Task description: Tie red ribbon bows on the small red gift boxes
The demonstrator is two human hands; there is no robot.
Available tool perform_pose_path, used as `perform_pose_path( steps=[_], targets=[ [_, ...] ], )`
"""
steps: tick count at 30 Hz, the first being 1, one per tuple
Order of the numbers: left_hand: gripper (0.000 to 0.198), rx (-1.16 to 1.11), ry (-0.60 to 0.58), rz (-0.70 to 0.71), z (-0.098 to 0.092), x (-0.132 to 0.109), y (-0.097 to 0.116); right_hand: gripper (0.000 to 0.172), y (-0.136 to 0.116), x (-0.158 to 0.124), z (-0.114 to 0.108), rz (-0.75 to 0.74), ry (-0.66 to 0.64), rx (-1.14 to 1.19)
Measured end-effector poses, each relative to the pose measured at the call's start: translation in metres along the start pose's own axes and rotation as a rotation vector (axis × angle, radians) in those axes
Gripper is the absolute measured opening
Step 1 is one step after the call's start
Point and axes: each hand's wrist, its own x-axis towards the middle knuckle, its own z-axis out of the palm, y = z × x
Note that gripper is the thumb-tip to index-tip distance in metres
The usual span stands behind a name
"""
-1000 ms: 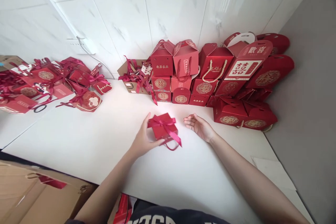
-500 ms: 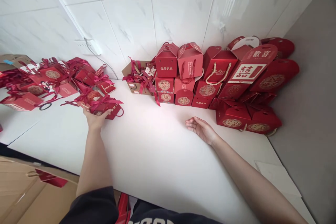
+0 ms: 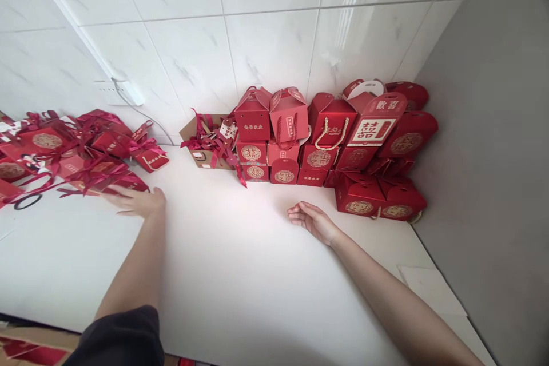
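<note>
My left hand [image 3: 139, 201] is stretched out flat, its fingers against the front of a red gift box with a ribbon bow [image 3: 132, 183]. This box lies at the near edge of a pile of ribboned red boxes [image 3: 47, 140]; some of the fingertips are blurred. Over the white table [image 3: 227, 263], my right hand [image 3: 314, 222] hovers with loosely bent fingers and nothing visible in it. Nearest to that hand are two red boxes with gold round emblems, one of them a low box [image 3: 359, 197] with a cord handle.
Stacked red gift boxes [image 3: 253, 124] stand along the tiled wall [image 3: 270, 40]. Beside them is a cardboard box [image 3: 214, 161] full of ribbons and tags. A power strip [image 3: 122, 93] with a cable is on the wall. A grey panel [image 3: 480, 143] bounds the right side.
My left hand has moved left with the ribboned box to the pile, and its grip has loosened into spread fingers. My right hand keeps its pose. The view has shifted somewhat.
</note>
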Motion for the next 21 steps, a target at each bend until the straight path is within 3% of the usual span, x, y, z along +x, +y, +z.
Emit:
perform_pose_path(
  steps=[2, 4, 7, 11, 13, 15, 17, 18, 21],
  targets=[
    [0.062, 0.221, 0.234, -0.083, 0.028, -0.001, -0.002, 0.036, 0.001, 0.001, 0.004, -0.023, 0.003, -0.065],
    [0.083, 0.48, 0.346, -0.106, 0.06, 0.0, -0.002, 0.038, -0.001, 0.001, 0.009, -0.054, 0.015, -0.156],
    [0.085, 0.611, 0.185, 0.019, 0.105, 0.004, 0.001, 0.037, -0.021, -0.005, 0.014, -0.121, 0.037, -0.348],
    [0.077, 0.521, 0.059, 0.028, 0.146, 0.01, 0.008, 0.025, -0.086, -0.022, 0.002, -0.254, 0.088, -0.63],
    [0.077, 0.382, 0.092, -0.01, 0.155, 0.015, 0.011, 0.022, -0.117, -0.029, -0.012, -0.345, 0.22, -0.753],
    [0.076, 0.255, 0.17, -0.053, 0.156, 0.022, 0.012, 0.026, -0.136, -0.031, -0.028, -0.431, 0.499, -1.195],
    [0.067, 0.185, 0.257, -0.092, 0.15, 0.03, 0.013, 0.032, -0.141, -0.031, -0.042, -0.223, 0.69, -1.509],
    [0.06, 0.165, 0.298, -0.107, 0.147, 0.035, 0.013, 0.035, -0.14, -0.03, -0.048, -0.103, 0.72, -1.603],
    [0.042, 0.082, 0.413, -0.126, 0.134, 0.047, 0.017, 0.041, -0.131, -0.028, -0.057, 0.063, 0.67, -1.673]
  ],
)
